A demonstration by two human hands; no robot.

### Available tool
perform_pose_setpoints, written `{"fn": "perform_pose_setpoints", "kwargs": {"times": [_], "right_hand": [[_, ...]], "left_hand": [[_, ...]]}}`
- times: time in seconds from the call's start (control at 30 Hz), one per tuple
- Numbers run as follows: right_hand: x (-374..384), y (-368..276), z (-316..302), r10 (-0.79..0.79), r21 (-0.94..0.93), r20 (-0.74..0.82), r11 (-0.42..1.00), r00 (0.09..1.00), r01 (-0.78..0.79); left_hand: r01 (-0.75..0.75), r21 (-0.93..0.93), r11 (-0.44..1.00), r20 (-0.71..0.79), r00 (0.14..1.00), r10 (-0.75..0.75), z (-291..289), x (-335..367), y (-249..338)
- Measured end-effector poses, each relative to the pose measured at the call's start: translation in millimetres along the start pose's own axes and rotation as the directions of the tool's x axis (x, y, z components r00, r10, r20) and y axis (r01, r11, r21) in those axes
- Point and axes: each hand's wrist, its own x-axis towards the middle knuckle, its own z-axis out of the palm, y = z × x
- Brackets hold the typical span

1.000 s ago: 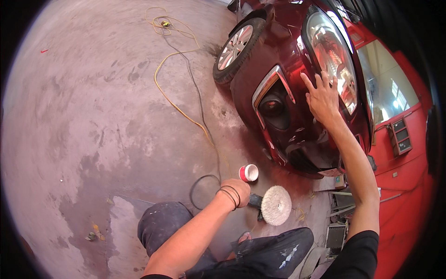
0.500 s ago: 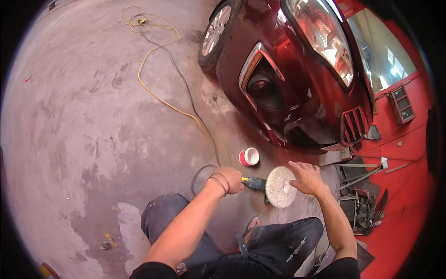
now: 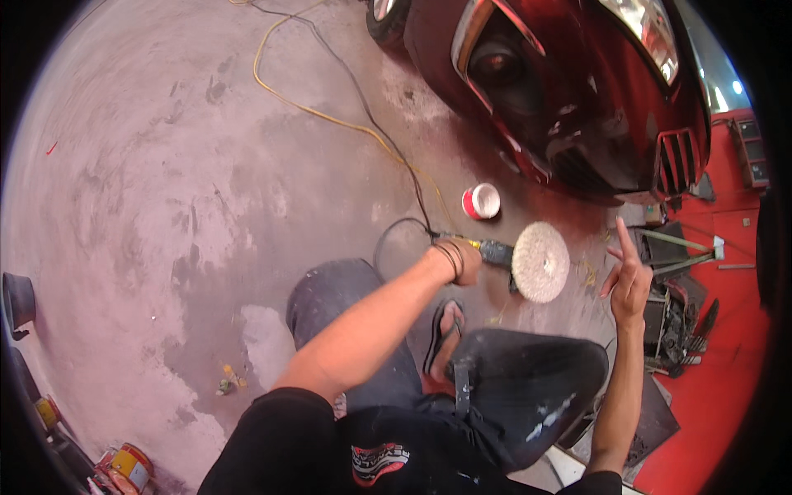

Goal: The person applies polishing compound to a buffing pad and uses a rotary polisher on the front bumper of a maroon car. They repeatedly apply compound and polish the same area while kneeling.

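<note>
My left hand (image 3: 464,262) is wrapped round the rear grip of a black-and-yellow power polisher (image 3: 497,253). The polisher's round, fluffy off-white pad (image 3: 541,262) is turned upward, its face showing. To the right of the pad, apart from it, my right hand (image 3: 629,285) is raised and holds nothing; its index finger stretches out and the others are partly bent. Beyond the polisher, a small red-and-white tub (image 3: 482,201) stands uncovered on the floor with pale contents.
The front of a dark red car (image 3: 577,99) fills the far right. A yellow-and-black cord (image 3: 355,125) runs across the concrete floor (image 3: 165,206). Removed parts (image 3: 672,326) lie by the red wall (image 3: 734,330). Containers (image 3: 128,466) stand at the lower left.
My right hand has left the edge of the pad and moved right, its index finger now extended. The left hand keeps its grip on the polisher. The whole view has shifted.
</note>
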Motion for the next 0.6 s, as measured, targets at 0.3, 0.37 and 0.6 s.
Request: {"fn": "perform_pose_setpoints", "kwargs": {"times": [0.3,0.37,0.6], "right_hand": [[33,33,69,0.176,0.598,-0.232,0.802,0.957,-0.002],[43,25,71,0.269,0.748,-0.226,0.664,0.936,-0.010],[72,12,65,0.428,0.822,-0.188,0.561,0.884,-0.097]], "left_hand": [[0.279,-0.039,0.959,0.045,0.960,-0.278,10,-48,-84],[0.309,-0.080,0.948,0.012,0.951,-0.309,11,-63,-92],[0.272,-0.010,0.962,-0.014,0.962,-0.272,4,-63,-73]]}}
